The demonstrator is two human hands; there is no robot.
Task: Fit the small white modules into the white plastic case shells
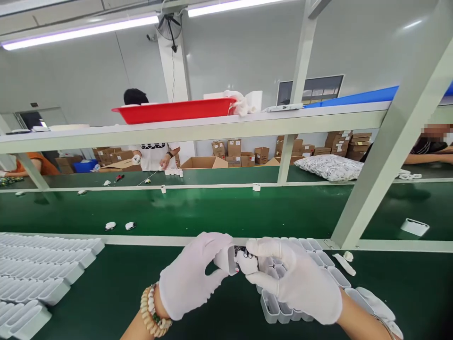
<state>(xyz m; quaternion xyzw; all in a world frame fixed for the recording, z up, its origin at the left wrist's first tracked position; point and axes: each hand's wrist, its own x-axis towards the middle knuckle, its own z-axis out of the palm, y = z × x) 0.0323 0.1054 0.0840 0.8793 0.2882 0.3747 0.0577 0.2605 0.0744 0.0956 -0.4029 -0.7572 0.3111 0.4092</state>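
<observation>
Both my hands wear white gloves and meet just above the near edge of the bench. My left hand (194, 274) is closed on a white hollow plastic housing (226, 259), its opening turned to the right. In my right hand (297, 274), thumb and fingers pinch a rounded white part with dark inner pieces (247, 262). This part is right at the housing's opening; whether it reaches inside I cannot tell. Beneath my right hand stand rows of open white housings (271, 304), partly hidden by the glove.
Rows of white housings (46, 269) stand at left. Small white parts (110, 226) lie on the green belt (226, 212). A slanted post (385, 141) rises at right. Overhead, a shelf holds a red tray (177, 110). A person (155, 156) works across the bench.
</observation>
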